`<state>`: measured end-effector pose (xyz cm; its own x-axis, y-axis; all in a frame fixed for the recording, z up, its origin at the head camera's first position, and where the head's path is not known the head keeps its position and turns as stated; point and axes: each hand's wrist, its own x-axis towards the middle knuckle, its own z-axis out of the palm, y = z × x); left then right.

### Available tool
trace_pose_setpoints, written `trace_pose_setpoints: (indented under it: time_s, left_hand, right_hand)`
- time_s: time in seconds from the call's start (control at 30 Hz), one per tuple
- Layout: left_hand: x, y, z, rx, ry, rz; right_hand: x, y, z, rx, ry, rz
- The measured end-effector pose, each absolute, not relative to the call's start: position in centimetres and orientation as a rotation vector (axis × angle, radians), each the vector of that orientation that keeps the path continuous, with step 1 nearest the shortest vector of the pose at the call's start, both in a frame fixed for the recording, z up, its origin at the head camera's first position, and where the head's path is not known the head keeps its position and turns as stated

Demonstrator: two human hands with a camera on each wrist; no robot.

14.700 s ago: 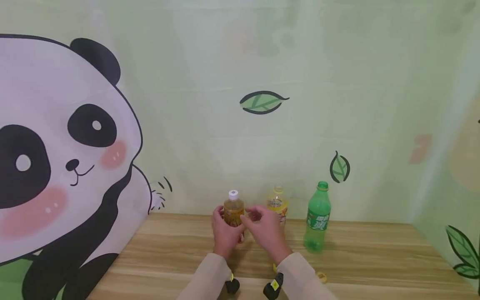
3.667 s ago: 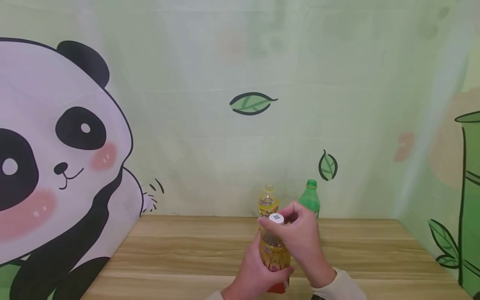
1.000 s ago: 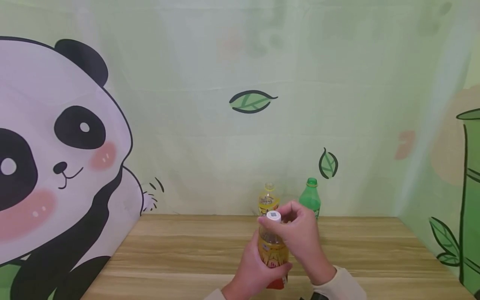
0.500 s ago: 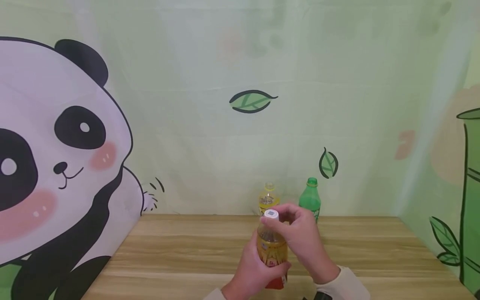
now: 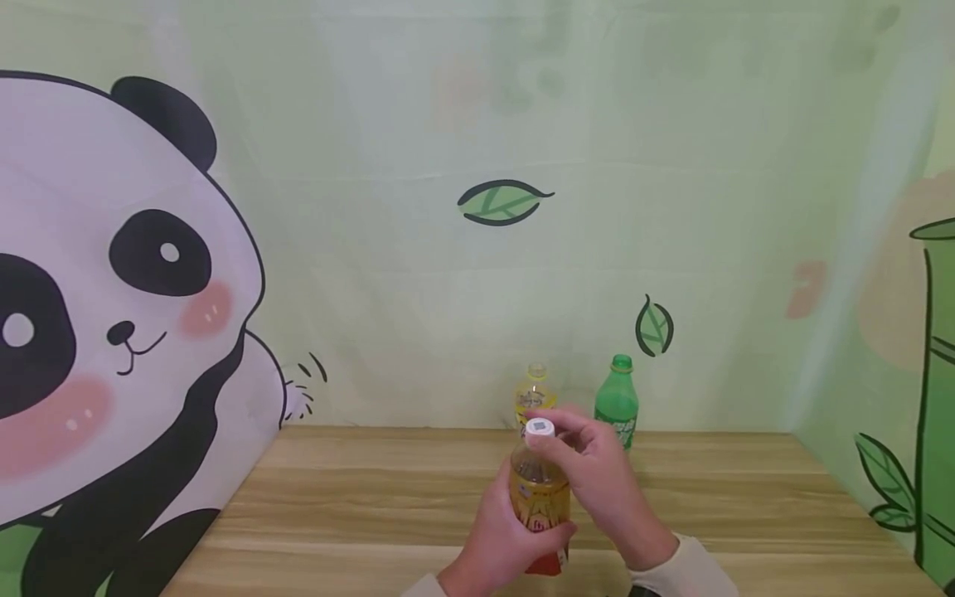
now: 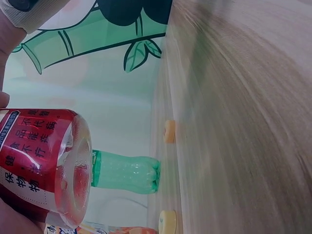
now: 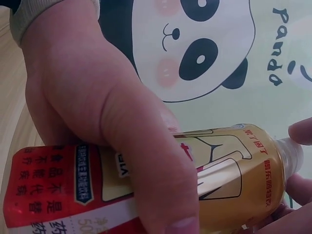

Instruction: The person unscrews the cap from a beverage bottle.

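Observation:
My left hand (image 5: 496, 535) grips the body of a drink bottle (image 5: 539, 502) with amber sides and a red base, held above the wooden table. In the right wrist view that same hand wraps round the gold-and-red label (image 7: 229, 180). At the top, my right hand (image 5: 608, 481) pinches the white bottle cap (image 5: 540, 427), which sits on the neck. Its thumb lies on the near side and its fingers curl behind. The left wrist view shows the bottle's red lower label (image 6: 29, 151) and base, tilted away from the table.
Behind my hands stand a capless yellow-labelled bottle (image 5: 533, 396), partly hidden, and a capless green bottle (image 5: 616, 394). An orange cap (image 6: 169, 131) and a yellow cap (image 6: 167, 223) lie on the wooden table (image 5: 358, 506). A panda-printed backdrop (image 5: 418, 315) hangs behind.
Since the earliest frame, the amber bottle has come off the table, nearer and to the right. Over the last second it has shifted slightly left while my right fingers have shifted round the cap.

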<state>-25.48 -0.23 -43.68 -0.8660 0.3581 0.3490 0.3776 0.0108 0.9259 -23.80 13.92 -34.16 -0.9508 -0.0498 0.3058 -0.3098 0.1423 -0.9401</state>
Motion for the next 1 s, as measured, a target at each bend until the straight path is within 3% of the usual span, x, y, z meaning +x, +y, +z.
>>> trace_pose_setpoints:
  time_s: [0.27,0.6,1.0]
  left_hand:
    - [-25.49,-0.38,-43.74,-0.794,-2.240,-2.037]
    - [-25.60,-0.24,-43.94,-0.834,-2.230,-2.005]
    - [-25.47,-0.07,-43.95,-0.785,-2.285,-2.004]
  right_hand:
    - [-23.80,13.86,-34.40,0.392,-2.224,1.850]
    - [-23.91,13.35,-33.97,0.139,-2.182,1.722]
    - [-23.87,13.16,-34.08,0.112,-2.164,1.688]
